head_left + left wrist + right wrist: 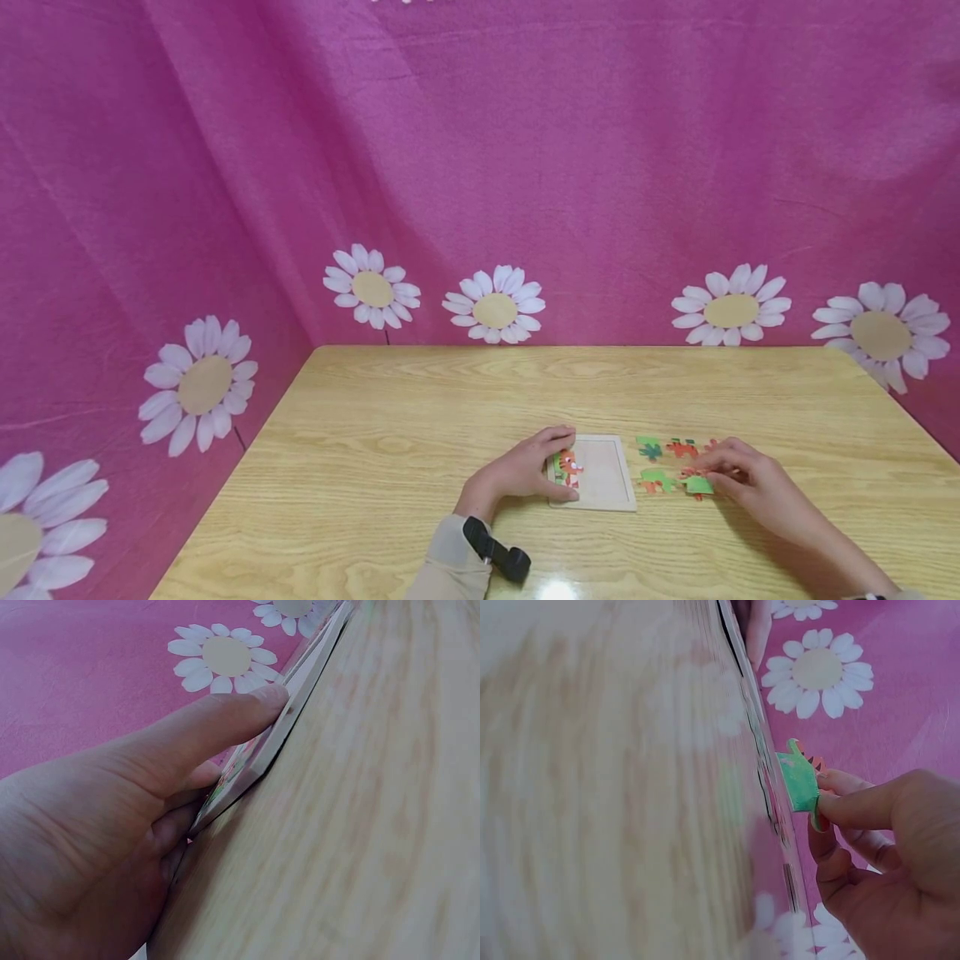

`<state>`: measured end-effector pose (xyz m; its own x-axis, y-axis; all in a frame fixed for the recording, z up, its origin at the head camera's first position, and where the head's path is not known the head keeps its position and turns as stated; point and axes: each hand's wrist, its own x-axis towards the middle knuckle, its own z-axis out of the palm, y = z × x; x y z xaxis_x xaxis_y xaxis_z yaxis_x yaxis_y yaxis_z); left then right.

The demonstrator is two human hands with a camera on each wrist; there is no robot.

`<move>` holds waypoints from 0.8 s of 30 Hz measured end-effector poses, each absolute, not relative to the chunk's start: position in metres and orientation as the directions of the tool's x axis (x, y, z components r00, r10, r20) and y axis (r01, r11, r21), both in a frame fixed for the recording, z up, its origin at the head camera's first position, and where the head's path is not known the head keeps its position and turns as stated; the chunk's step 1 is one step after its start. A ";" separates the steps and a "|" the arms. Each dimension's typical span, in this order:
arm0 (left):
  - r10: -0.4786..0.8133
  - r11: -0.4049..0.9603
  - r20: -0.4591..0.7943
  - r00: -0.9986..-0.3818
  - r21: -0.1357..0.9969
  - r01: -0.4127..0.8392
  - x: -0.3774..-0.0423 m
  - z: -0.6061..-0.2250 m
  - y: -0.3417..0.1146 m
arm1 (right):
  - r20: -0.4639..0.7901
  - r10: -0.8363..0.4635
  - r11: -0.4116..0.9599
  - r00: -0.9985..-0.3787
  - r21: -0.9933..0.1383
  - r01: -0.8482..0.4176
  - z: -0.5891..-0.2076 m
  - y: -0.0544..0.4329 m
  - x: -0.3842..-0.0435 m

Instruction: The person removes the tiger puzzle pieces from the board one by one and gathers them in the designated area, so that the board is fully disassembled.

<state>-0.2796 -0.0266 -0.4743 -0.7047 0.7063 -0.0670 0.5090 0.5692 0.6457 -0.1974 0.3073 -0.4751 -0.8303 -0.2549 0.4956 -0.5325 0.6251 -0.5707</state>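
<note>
A wooden puzzle tray (606, 473) lies on the table, with assembled picture pieces (567, 469) of an orange animal along its left side. My left hand (521, 467) holds the tray by its left end. In the left wrist view its thumb (217, 724) lies over the tray's near rim. To the right, my right hand (765, 483) pinches a green puzzle piece (800, 782) between thumb and fingers. That piece is raised and tilted in the right wrist view. Beneath and beside it lie loose pieces, among them a green-and-orange piece (657, 480).
More loose pieces sit in a back row: a green piece (648, 448) and a red-orange piece (682, 448), with another partly behind the right hand. The wood-grain table (360, 467) meets a pink daisy-print cloth (600, 183) at its back and left.
</note>
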 end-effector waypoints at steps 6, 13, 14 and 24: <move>0.714 0.559 -0.066 -0.697 0.654 0.510 -0.279 -0.473 -0.027 | 0.526 -0.253 0.617 -0.812 -0.559 -0.554 -0.478 0.315 -0.196; 0.710 0.565 -0.066 -0.702 0.649 0.510 -0.279 -0.473 -0.027 | 0.511 -0.232 0.642 -0.828 -0.559 -0.525 -0.480 0.325 -0.195; 0.709 0.565 -0.067 -0.702 0.650 0.509 -0.279 -0.473 -0.027 | 0.513 -0.228 0.647 -0.828 -0.556 -0.522 -0.480 0.326 -0.195; 0.714 0.556 -0.058 -0.698 0.652 0.515 -0.281 -0.477 -0.027 | 0.468 -0.210 0.676 -0.859 -0.565 -0.473 -0.477 0.336 -0.191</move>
